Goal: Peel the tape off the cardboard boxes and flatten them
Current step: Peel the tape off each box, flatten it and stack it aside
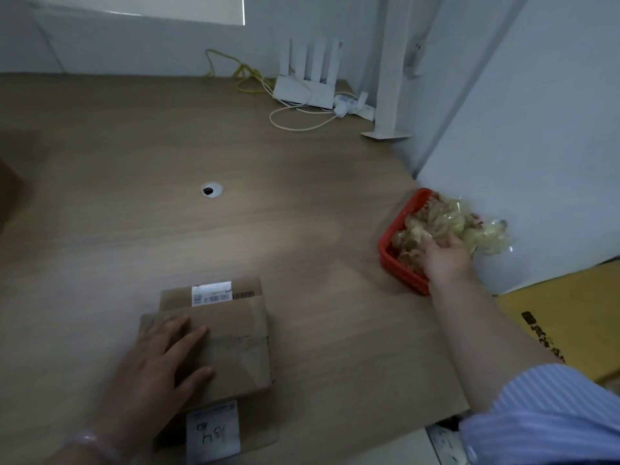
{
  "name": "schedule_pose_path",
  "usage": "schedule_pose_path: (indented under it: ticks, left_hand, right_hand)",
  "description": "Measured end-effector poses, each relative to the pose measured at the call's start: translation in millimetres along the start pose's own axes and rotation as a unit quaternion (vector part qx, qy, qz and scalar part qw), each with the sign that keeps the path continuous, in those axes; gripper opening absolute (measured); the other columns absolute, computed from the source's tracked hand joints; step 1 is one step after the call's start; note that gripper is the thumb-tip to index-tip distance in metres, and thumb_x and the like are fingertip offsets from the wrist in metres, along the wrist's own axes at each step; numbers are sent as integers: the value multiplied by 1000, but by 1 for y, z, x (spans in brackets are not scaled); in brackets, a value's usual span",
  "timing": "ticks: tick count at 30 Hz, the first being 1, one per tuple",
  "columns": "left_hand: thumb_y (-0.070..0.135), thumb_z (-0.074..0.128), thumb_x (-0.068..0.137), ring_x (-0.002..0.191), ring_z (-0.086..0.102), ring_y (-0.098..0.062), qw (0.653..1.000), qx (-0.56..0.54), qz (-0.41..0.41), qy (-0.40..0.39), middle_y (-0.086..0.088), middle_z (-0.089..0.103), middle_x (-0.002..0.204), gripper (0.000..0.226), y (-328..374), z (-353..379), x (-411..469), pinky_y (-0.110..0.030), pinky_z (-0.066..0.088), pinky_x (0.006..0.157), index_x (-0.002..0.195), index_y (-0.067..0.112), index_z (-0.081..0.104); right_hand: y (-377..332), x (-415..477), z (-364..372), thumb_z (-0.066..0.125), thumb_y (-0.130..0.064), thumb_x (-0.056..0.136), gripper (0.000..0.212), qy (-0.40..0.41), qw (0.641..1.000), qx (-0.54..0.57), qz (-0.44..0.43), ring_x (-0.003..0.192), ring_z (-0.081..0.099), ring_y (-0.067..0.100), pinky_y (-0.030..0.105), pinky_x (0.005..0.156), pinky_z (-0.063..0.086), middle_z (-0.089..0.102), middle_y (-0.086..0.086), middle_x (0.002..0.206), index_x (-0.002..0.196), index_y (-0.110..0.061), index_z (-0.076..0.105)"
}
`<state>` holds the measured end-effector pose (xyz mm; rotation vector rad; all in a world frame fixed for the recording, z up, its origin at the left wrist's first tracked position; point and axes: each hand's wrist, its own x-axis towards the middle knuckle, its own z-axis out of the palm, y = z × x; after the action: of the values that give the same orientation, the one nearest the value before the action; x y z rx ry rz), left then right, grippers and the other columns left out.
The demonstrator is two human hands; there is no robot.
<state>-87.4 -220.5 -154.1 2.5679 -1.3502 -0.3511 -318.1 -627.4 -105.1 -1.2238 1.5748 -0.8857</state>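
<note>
A flattened brown cardboard box (235,344) lies on the wooden table near its front edge, with white shipping labels at its far and near ends. My left hand (151,374) rests flat on the box's left part, fingers spread. At the right, a red basket (397,243) holds a heap of crumpled clear tape (446,219). My right hand (446,258) reaches into the basket and presses on the tape heap; its fingers are buried in the tape, so I cannot tell whether they grip any of it.
A white router (307,92) with yellow and white cables and a power strip sits at the table's back. A round cable hole (212,189) is mid-table. A yellow cardboard box (570,317) stands beyond the right edge. White partition walls close the right side.
</note>
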Motion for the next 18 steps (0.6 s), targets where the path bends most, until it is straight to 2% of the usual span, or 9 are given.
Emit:
schedule_pose_path:
  ticks: [2,5,8,10,12,15,18]
  left_hand:
    - [84,15,78,127,46,-27,1000,1,1,-1,-2,53,137,87,1,-3,-1,-42,38,101,126,29,61]
    - [83,16,79,126,47,-26,1000,2,7,-15,-2,52,138,85,-1,-7,-4,-42,40,101,127,29,60]
    - [83,16,78,129,45,-27,1000,1,-3,-14,-4,49,141,87,-5,-6,-9,-44,38,105,130,28,58]
    - [83,19,78,129,45,-28,1000,-2,-18,0,-6,50,141,87,-4,-6,-11,-42,36,106,129,25,59]
    - [77,32,76,128,42,-30,999,-9,-39,27,-10,49,140,81,-2,-7,-14,-39,32,107,128,21,60]
    - [58,57,79,133,31,-29,991,-42,-111,68,-9,38,146,71,2,-15,-18,-39,27,111,137,19,49]
    - [45,72,77,133,30,-28,968,-116,-221,26,-8,34,145,87,-2,-19,-19,-37,27,112,148,18,29]
  right_hand:
    - [3,5,1,57,-22,91,54,3,1000,29,9,95,65,15,34,90,52,62,-5,111,142,-25,41]
    - [-3,2,4,48,-21,96,44,16,996,87,29,88,63,9,25,79,51,60,-1,119,139,-26,44]
    - [-9,-19,12,47,-25,96,41,19,1000,-6,-23,113,56,16,27,98,42,57,-1,128,137,-21,48]
    - [-9,-42,23,48,-22,97,38,-7,996,-59,-70,116,51,14,19,95,34,57,-2,126,134,-15,51]
    - [-1,-68,37,50,-19,95,36,-37,986,-110,-116,118,53,17,17,93,32,59,5,128,130,-10,55]
    - [23,-115,61,52,-21,95,27,-149,962,-182,-140,111,58,24,21,89,38,65,10,117,116,-9,64]
    - [56,-165,85,53,-34,94,23,-301,918,-246,-80,96,64,30,41,86,52,70,13,100,94,-16,67]
